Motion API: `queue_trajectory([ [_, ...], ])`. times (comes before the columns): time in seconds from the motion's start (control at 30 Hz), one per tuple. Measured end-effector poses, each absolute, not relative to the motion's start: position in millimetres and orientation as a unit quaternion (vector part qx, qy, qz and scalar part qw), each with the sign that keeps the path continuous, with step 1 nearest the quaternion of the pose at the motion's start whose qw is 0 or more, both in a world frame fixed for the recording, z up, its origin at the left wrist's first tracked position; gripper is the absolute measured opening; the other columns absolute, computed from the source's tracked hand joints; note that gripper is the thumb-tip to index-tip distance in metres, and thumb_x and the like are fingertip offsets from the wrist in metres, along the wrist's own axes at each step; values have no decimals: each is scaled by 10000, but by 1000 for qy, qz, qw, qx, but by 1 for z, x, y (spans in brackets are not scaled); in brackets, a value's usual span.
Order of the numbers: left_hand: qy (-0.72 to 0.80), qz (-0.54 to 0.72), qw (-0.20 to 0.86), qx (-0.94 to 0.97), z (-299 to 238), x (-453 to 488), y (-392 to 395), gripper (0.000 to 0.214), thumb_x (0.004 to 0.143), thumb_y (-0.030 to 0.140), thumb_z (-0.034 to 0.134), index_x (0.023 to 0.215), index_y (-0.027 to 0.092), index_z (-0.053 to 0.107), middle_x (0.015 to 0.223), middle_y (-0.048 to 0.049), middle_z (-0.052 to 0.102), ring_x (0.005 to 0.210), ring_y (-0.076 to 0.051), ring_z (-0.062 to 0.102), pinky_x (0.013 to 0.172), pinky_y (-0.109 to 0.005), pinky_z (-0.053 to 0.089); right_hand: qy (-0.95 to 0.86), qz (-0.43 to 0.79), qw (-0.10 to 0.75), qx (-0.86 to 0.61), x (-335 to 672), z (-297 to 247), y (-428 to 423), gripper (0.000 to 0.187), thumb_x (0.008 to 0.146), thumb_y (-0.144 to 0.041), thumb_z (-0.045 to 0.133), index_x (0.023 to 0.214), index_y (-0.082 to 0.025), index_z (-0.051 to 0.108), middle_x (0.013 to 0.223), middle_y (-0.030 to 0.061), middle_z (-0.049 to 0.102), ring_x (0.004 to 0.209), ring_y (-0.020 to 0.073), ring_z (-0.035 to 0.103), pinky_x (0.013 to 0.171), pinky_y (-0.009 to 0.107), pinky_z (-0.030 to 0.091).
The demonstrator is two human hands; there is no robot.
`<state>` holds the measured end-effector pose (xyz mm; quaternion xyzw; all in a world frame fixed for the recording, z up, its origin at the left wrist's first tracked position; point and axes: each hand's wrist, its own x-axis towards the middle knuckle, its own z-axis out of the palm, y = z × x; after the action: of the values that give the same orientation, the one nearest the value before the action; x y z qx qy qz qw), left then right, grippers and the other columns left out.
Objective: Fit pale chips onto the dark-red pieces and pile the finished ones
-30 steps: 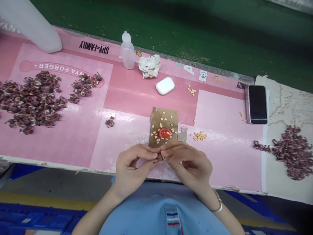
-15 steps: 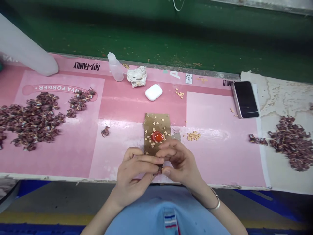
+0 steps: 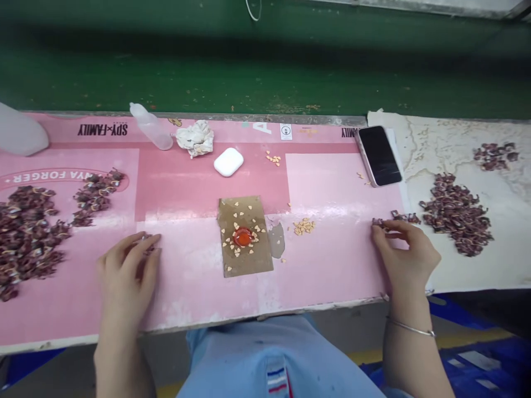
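Green wall (image 3: 186, 77) at rear, long table w/ pink mat (image 3: 199, 293) in front; mat worn and scuffed near centre.

Items under insp.: small dark-red pieces, irregular, w/ pale yellowish bits on many. Main lots: left pile (image 3: 25, 237) on mat, right pile (image 3: 458, 215) on pale sheet (image 3: 440, 149) at far right.

L. hand (image 3: 126, 271): fingers bent, part-spread, tips down over one loose piece (image 3: 149, 247) lying apart from left pile. Grip cannot be confirmed; fingers cover most of it.

R. hand (image 3: 409, 254): thumb and forefinger a little apart, tips at another piece (image 3: 379, 223) near the sheet's edge. Contact probable; firm hold n/c.

Centre: brown card (image 3: 249, 265) bearing a glossy red blob (image 3: 242, 237) w/ tiny yellow chips (image 3: 237, 254) scattered round it; small chip heap (image 3: 304, 226) to its right. Phone (image 3: 379, 156), white case (image 3: 228, 162), crumpled tissue (image 3: 194, 138) and bottle (image 3: 151, 127) stand or lie toward rear edge.

Handling (est.): pieces v. light, prob. stiff w/ thin projecting bits that may snag or snap; not obviously slippery. Rec. fingertip pinch across the thickest part, light pressure, clear of projections. Chips too small for anything but tips or tweezers. Blob looks wet, prob. sticky; keep fingers off.
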<state>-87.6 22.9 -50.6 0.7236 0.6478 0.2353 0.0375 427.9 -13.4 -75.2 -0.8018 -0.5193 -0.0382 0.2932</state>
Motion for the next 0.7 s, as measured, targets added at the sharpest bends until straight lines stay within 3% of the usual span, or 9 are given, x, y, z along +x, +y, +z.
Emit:
queue_trajectory([
  [0.17,652,290,64,698,-46,-80,23,219,937,380,644,987,201,760,985,-71,694,893,-226,671,885,-397,560,-602,-98,272,-744,415,-68,0,234,948,-419,626,1062,-228,702,1013,130,747,974,348,699,938,597,540],
  [0.37,689,304,49,656,-43,-72,17,270,884,476,696,953,232,787,846,-10,649,720,-167,610,763,-327,548,-700,116,306,-635,347,-56,17,177,977,-246,613,1114,-260,725,1065,58,771,1000,231,727,887,397,615],
  [0.6,691,335,42,640,-42,-68,12,167,859,382,713,900,235,781,803,14,627,643,-122,581,707,-294,534,-708,156,314,-613,339,-61,30,168,970,-248,630,1021,-278,787,1014,41,773,946,205,737,862,364,638],
  [0.7,700,348,96,616,-35,-63,11,97,868,320,703,876,243,761,846,-1,661,738,-152,625,725,-314,538,-691,167,335,-618,339,-63,28,152,966,-254,639,998,-282,784,981,31,780,933,204,735,852,363,638],
])
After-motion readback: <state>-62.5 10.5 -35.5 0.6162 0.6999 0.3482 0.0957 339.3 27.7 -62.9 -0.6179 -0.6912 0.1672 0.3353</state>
